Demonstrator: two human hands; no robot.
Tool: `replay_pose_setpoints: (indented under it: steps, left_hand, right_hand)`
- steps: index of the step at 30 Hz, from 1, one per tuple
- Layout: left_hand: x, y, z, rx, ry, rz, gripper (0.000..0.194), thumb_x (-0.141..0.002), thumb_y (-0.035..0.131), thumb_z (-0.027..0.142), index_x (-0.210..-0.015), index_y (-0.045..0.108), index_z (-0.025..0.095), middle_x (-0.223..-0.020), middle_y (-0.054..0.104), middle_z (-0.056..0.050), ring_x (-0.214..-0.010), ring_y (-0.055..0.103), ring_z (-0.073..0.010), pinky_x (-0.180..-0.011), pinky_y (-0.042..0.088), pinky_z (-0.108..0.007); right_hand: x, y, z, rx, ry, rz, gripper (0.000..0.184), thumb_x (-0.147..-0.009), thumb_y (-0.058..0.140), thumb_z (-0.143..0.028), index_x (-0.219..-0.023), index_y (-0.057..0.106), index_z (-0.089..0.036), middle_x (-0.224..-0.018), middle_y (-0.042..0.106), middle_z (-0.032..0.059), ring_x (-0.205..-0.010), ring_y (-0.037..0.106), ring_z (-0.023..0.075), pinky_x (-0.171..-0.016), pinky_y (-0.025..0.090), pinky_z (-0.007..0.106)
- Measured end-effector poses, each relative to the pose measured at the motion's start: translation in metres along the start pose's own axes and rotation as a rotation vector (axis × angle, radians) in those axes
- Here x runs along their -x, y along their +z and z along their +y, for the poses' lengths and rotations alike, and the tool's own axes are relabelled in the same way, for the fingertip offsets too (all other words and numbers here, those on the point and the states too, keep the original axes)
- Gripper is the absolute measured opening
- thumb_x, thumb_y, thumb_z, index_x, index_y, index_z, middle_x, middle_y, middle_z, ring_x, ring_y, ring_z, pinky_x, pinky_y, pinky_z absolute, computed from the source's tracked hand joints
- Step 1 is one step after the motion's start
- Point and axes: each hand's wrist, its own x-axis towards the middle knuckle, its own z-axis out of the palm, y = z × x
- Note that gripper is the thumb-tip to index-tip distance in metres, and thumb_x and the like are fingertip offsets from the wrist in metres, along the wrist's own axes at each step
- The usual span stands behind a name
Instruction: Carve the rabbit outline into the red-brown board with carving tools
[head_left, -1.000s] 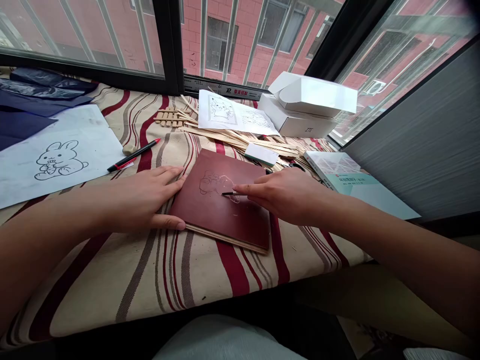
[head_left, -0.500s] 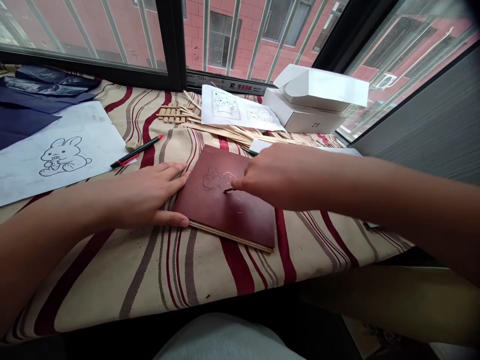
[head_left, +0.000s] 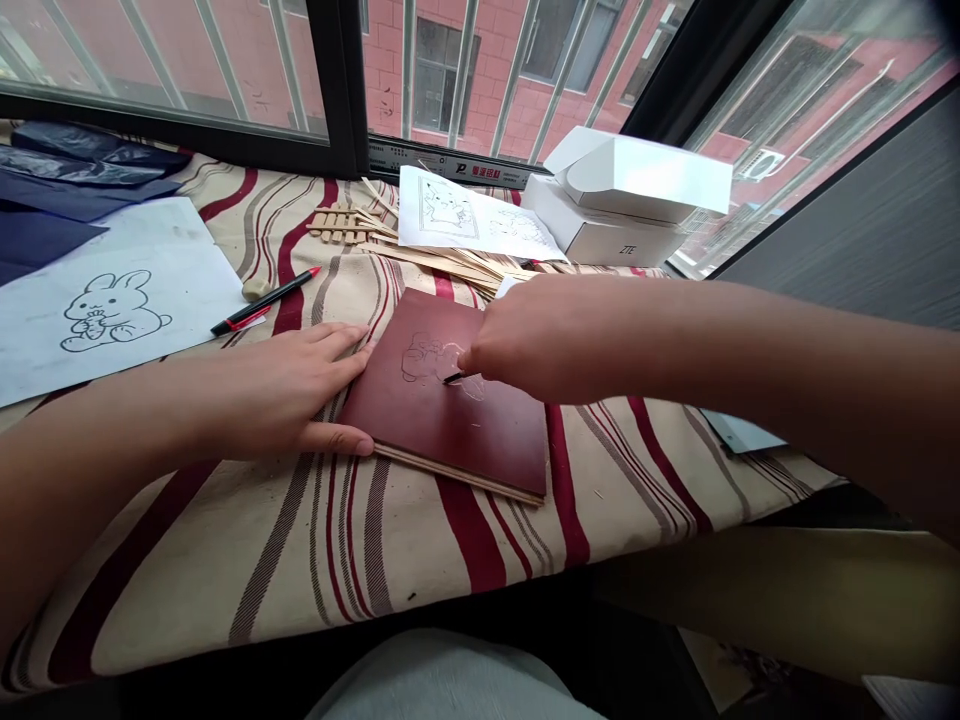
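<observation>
Working at the drawing (head_left: 420,360) on the board (head_left: 472,435), the right hand (head_left: 551,338) curls closed round a tool (head_left: 454,378) while the left hand (head_left: 300,392), spread and gripping nothing, braces the board on the cloth (head_left: 187,570), the next stroke seemingly calling for even pressure.

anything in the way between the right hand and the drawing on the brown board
Nothing visible is in the way: the right hand holds a thin tool, its dark tip at the drawing on the board. The left hand is at the board's left edge.
</observation>
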Motion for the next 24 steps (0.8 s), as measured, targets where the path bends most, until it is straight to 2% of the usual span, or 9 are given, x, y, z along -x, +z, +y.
replay_pose_setpoints:
  steps: [3,5,8,11,14,18,24]
  left_hand:
    - [0.000,0.005,-0.004,0.012,0.009,0.028,0.115,-0.088,0.049,0.090,-0.171,0.030,0.012,-0.178,0.028,-0.024,-0.161,0.032,-0.0483,-0.130,0.032,-0.055]
    - [0.000,0.006,-0.005,-0.001,0.009,0.023,0.116,-0.089,0.046,0.092,-0.171,0.030,0.011,-0.178,0.027,-0.025,-0.161,0.032,-0.0475,-0.130,0.032,-0.054]
    - [0.001,0.005,-0.004,-0.003,0.007,0.016,0.119,-0.088,0.043,0.094,-0.170,0.031,0.009,-0.178,0.027,-0.026,-0.162,0.030,-0.0474,-0.130,0.032,-0.054]
    - [0.002,0.003,-0.002,0.012,-0.010,0.000,0.119,-0.087,0.045,0.094,-0.170,0.031,0.011,-0.179,0.026,-0.025,-0.162,0.030,-0.0479,-0.130,0.032,-0.055]
    - [0.002,0.005,-0.002,0.017,-0.013,0.007,0.117,-0.087,0.045,0.093,-0.171,0.030,0.013,-0.179,0.026,-0.024,-0.162,0.032,-0.0470,-0.129,0.034,-0.055]
    - [0.001,0.009,-0.004,0.023,-0.002,0.046,0.113,-0.088,0.051,0.090,-0.169,0.035,0.014,-0.178,0.030,-0.024,-0.162,0.031,-0.0468,-0.129,0.033,-0.057]
    - [0.002,0.000,0.001,0.018,-0.039,-0.038,0.116,-0.088,0.047,0.092,-0.170,0.032,0.010,-0.180,0.023,-0.024,-0.163,0.029,-0.0469,-0.131,0.032,-0.055]
  right_hand:
    - [0.008,0.006,-0.011,0.151,-0.043,-0.097,0.038,-0.094,0.061,-0.009,-0.122,0.083,-0.025,-0.080,0.077,0.0068,-0.063,0.061,0.0182,-0.059,0.031,0.034]
    - [0.011,0.011,-0.016,0.172,-0.052,-0.049,0.041,-0.099,0.054,-0.010,-0.132,0.078,-0.019,-0.084,0.077,0.0090,-0.063,0.061,0.0187,-0.058,0.028,0.035]
    - [0.013,0.014,-0.017,0.194,-0.031,-0.063,0.047,-0.099,0.048,-0.007,-0.138,0.073,-0.014,-0.086,0.077,0.0108,-0.064,0.061,0.0191,-0.057,0.026,0.035]
    - [0.017,0.015,-0.010,0.210,0.033,-0.076,0.054,-0.096,0.051,-0.006,-0.142,0.072,-0.022,-0.093,0.081,0.0094,-0.063,0.061,0.0181,-0.056,0.023,0.034]
    - [0.024,0.020,-0.001,0.173,0.046,0.001,0.059,-0.097,0.055,-0.013,-0.153,0.064,-0.032,-0.104,0.083,0.0061,-0.063,0.060,0.0167,-0.054,0.019,0.032]
    - [0.028,0.030,0.002,0.102,0.023,0.001,0.056,-0.098,0.057,-0.016,-0.151,0.065,-0.032,-0.104,0.083,0.0049,-0.064,0.061,0.0148,-0.053,0.015,0.031]
    - [0.027,0.033,-0.002,0.075,0.026,-0.048,0.061,-0.097,0.056,-0.011,-0.155,0.061,-0.032,-0.103,0.081,0.0035,-0.067,0.063,0.0148,-0.053,0.016,0.031]
